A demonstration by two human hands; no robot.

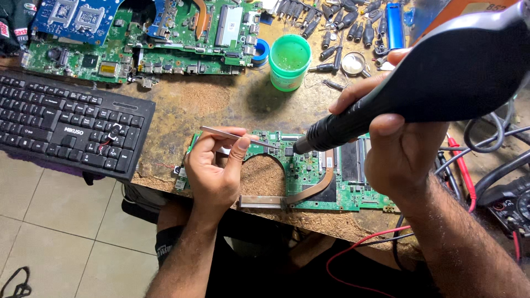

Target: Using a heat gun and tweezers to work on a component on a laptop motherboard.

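A worn wooden bench (232,102) is partly hidden. A green circuit board (353,190) lies at its front edge. A black hot-air handle (441,77), cut off above, is gripped by the right hand (400,146). Thin metal tweezers (234,134) are pinched by the left hand (212,168); their tips are hard to see.

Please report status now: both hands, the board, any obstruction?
Left hand pinches tweezers. Right hand aims hot-air nozzle at green board. Nothing between.

Two hands, left (212,168) and right (400,146). One pair of tweezers (232,134), one hot-air handpiece (430,83), one green circuit board (309,165) beneath them, one black keyboard (66,124), one green tub (290,60), several more boards (165,38) stacked behind.
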